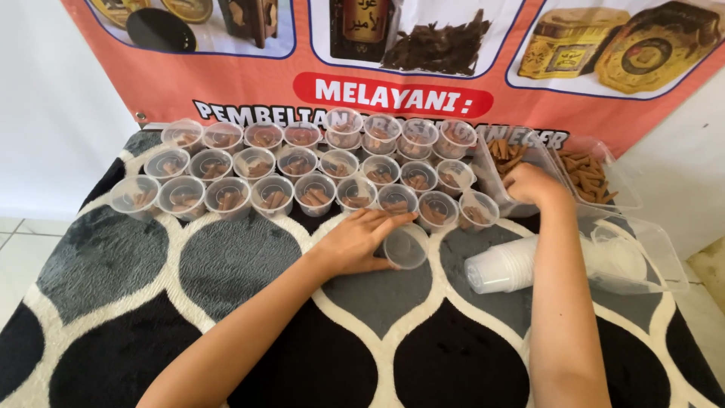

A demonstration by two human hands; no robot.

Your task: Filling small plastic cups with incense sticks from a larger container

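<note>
While our left hand (355, 243) steadies an empty clear cup (405, 246) on the patterned rug (226, 264), its fingers (389, 220) curl loosely around the cup's far rim, holding it upright. Our right hand (532, 183) is buried in a clear tray of brown sticks (507, 155); its fingers are hidden from us, so we cannot tell whether they are closed on any sticks. We judge the step in hand to be filling this one cup, and the next move calls for carrying a pinch of sticks across to the cup without spilling.

Just beyond the left fingers stand rows of filled cups (302, 174), close-packed, so the sleeve of our arm could knock the nearest. Beside the right wrist lies a toppled stack of empty cups (502, 270), a second tray of sticks (589, 175) and an empty clear container (642, 253). An orange banner (249, 83) hangs behind.
</note>
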